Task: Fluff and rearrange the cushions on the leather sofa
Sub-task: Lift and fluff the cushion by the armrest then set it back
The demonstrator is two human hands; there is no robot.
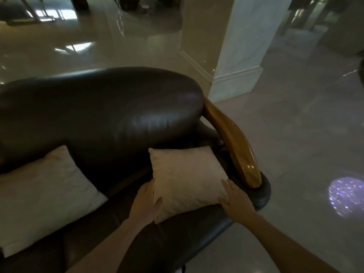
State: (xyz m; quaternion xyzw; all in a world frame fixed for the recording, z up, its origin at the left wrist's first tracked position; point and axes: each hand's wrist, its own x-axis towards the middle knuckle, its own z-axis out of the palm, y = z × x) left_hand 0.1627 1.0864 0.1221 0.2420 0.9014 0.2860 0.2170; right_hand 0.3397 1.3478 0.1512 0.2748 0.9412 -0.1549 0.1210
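Observation:
A dark brown leather sofa (110,115) with a rounded back fills the left and middle of the view. A square cream cushion (187,178) lies on the seat near the sofa's right end, leaning toward the backrest. My left hand (146,203) grips its lower left edge, thumb on top. My right hand (235,201) presses flat against its lower right corner, fingers spread. A second, larger cream cushion (43,198) lies flat on the seat at the left, apart from both hands.
A polished wooden armrest (234,144) curves along the sofa's right end. A white pillar with a baseboard (234,75) stands behind it. Glossy tiled floor (307,134) surrounds the sofa, with a sparkling light patch (346,196) at the right.

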